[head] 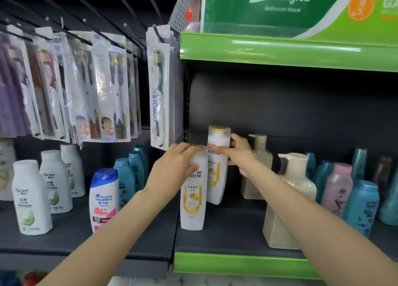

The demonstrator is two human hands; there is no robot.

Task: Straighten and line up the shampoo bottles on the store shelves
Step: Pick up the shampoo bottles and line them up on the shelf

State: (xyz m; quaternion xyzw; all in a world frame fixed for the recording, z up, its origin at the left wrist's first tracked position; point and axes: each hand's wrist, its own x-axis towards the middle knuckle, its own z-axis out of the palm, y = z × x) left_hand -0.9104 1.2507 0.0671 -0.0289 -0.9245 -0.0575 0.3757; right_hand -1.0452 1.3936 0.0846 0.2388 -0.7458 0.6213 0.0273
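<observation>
Both hands were up on the dark shelf (226, 238), and we were right on the two white Pantene bottles. Our left hand (174, 167) lay curled over the cap and shoulder of the near Pantene bottle (192, 201), fingers wrapped across its top. That bottle stood upright near the front edge, at the far left end of the green-trimmed bay. Our right hand (239, 154) gripped the far Pantene bottle (217, 167) just behind and to the right, thumb across the label, fingers curled round its far side. That one leaned a touch, its foot tucked behind the near bottle, the two touching at the side.

Right of them stood two beige pump bottles, the near pump bottle (288, 203) partly hidden by our right forearm, the far pump bottle (257, 156) just beyond our right hand. Further right came a pink bottle (338, 188) and a teal bottle (361, 208). On the left bay we had a Head & Shoulders bottle (103, 199), white Rejoice-style bottles (30, 197), and hanging toothbrush packs (158, 87) above.
</observation>
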